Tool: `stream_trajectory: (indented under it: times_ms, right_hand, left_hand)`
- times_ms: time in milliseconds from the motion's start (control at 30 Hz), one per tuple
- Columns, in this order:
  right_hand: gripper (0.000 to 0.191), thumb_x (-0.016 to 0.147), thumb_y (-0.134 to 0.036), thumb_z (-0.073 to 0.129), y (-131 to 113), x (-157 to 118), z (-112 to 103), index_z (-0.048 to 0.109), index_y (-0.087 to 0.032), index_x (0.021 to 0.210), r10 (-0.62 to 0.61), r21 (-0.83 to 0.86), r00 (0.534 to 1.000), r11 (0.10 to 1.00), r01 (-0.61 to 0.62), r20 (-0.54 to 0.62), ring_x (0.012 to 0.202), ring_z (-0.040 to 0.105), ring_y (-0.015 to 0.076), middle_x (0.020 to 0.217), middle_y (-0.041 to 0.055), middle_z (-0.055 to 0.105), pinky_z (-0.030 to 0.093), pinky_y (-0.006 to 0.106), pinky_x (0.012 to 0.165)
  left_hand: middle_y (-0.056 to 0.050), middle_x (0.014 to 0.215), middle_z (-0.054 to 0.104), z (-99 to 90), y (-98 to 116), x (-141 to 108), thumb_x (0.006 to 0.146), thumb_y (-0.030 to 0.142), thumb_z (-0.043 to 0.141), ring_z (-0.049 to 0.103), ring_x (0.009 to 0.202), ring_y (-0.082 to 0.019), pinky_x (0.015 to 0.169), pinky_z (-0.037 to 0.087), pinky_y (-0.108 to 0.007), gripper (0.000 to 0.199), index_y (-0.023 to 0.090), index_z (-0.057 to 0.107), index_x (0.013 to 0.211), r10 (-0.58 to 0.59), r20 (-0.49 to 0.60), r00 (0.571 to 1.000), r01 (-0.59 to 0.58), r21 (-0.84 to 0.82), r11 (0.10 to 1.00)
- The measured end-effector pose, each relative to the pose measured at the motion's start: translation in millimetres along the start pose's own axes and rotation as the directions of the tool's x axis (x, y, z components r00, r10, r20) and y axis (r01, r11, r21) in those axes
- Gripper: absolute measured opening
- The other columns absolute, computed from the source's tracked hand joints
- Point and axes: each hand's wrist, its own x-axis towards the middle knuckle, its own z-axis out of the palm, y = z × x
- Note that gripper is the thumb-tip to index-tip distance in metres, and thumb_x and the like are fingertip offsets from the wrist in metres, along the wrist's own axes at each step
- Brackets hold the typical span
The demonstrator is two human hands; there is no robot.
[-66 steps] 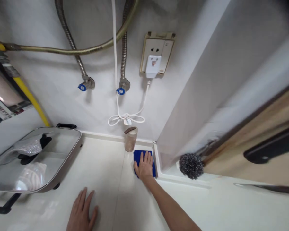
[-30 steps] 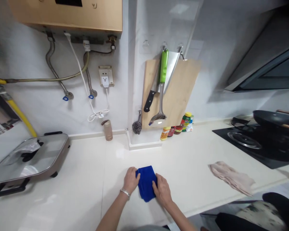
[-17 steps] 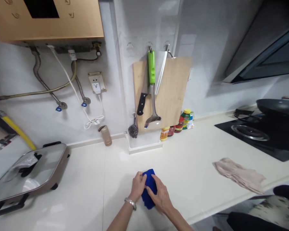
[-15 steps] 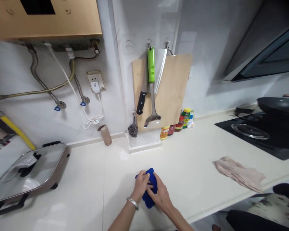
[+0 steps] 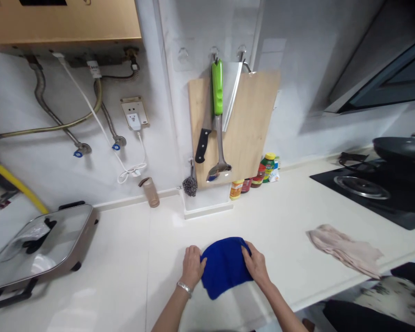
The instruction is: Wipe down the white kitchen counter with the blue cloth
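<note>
A blue cloth is spread between my two hands, just above or on the white countertop; I cannot tell which. My left hand, with a silver bracelet at the wrist, pinches its left edge between thumb and fingers. On the opposite side my right hand grips the upper right edge, thumb on top. The cloth looks flat and doubled, with its lower edge hanging toward me.
An electric pan with a glass lid stands left. A brown cup is by the wall. Cutting board, knives and ladle hang ahead. A pinkish cloth lies right, before the stove.
My hands have moved apart, left and right. The blue cloth, bunched and folded small between them before, is now opened out wide.
</note>
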Motion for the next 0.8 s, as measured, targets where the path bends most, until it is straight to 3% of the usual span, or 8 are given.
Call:
stream_trajectory:
  times_ms: [133,267,367,533,633,733,800]
  right_hand:
    - [0.052,0.092,-0.056,0.038,-17.3,10.0,-7.9,0.062,-0.019,0.119,-0.057,-0.03,0.998,0.998,0.058,0.038,0.079,0.069,0.0244,0.091,0.0076,0.074,0.054,0.038,0.078]
    - [0.051,0.094,-0.056,0.037,-39.8,8.1,-6.9,0.059,-0.019,0.121,-0.121,-0.058,0.992,0.991,0.123,0.037,0.074,0.068,0.0232,0.088,0.0072,0.073,0.054,0.034,0.072]
    - [0.052,0.094,-0.057,0.036,-55.0,-2.4,11.4,0.06,-0.019,0.12,-0.14,-0.032,0.989,0.989,0.142,0.047,0.072,0.068,0.0231,0.085,0.0072,0.073,0.054,0.033,0.068]
    - [0.053,0.094,-0.057,0.035,-70.1,-28.9,58.2,0.059,-0.019,0.122,-0.159,0.055,0.976,0.987,0.153,0.147,0.074,0.068,0.0232,0.087,0.0078,0.073,0.055,0.034,0.07]
    - [0.05,0.096,-0.055,0.034,-73.7,-35.7,75.7,0.056,-0.02,0.125,-0.231,0.108,0.941,0.972,0.21,0.249,0.077,0.069,0.0222,0.09,0.007,0.073,0.054,0.033,0.073]
    - [0.052,0.096,-0.057,0.032,-73.0,-28.5,83.1,0.056,-0.021,0.124,-0.235,0.059,0.926,0.972,0.227,0.296,0.074,0.068,0.022,0.085,0.0059,0.073,0.053,0.033,0.069]
    - [0.055,0.096,-0.061,0.029,-69.2,-20.1,85.4,0.058,-0.021,0.121,-0.223,-0.002,0.926,0.972,0.235,0.303,0.068,0.067,0.0218,0.079,0.0052,0.071,0.052,0.034,0.066]
  left_hand:
    - [0.002,0.076,0.054,-11.9,2.7,1.6,0.088,0.038,0.051,0.053,0.072,-0.018,0.077,0.047,-0.035,0.014,0.024,0.048,0.086,-0.032,0.025,0.999,0.034,-0.098,0.995]
    - [-0.001,0.091,0.061,-51.9,1.8,-0.8,0.093,0.051,0.041,0.057,0.077,-0.016,0.078,0.048,-0.032,0.031,0.024,0.049,0.105,-0.12,-0.072,0.99,0.104,-0.194,0.975]
    - [-0.001,0.091,0.064,-91.7,-3.0,-4.0,0.092,0.056,0.044,0.058,0.074,-0.016,0.073,0.049,-0.031,0.042,0.024,0.054,0.116,-0.167,-0.082,0.982,0.145,-0.229,0.963]
    - [0.003,0.073,0.063,-143.3,-27.4,-9.1,0.082,0.057,0.06,0.056,0.066,-0.017,0.07,0.048,-0.031,0.042,0.027,0.066,0.111,-0.227,-0.043,0.973,0.211,-0.241,0.947]
    - [0.0,0.086,0.069,-150.0,-50.7,-15.2,0.075,0.056,0.067,0.061,0.079,-0.02,0.081,0.049,-0.034,0.043,0.026,0.069,0.106,-0.281,-0.072,0.957,0.249,-0.289,0.924]
    - [-0.005,0.098,0.069,-138.6,-70.7,-21.7,0.068,0.059,0.071,0.063,0.091,-0.021,0.086,0.05,-0.036,0.053,0.021,0.067,0.104,-0.343,-0.072,0.937,0.291,-0.388,0.874]
    - [-0.005,0.092,0.068,-126.4,-78.6,-24.6,0.071,0.063,0.068,0.064,0.083,-0.019,0.079,0.051,-0.035,0.062,0.019,0.062,0.114,-0.384,-0.042,0.922,0.322,-0.467,0.824]
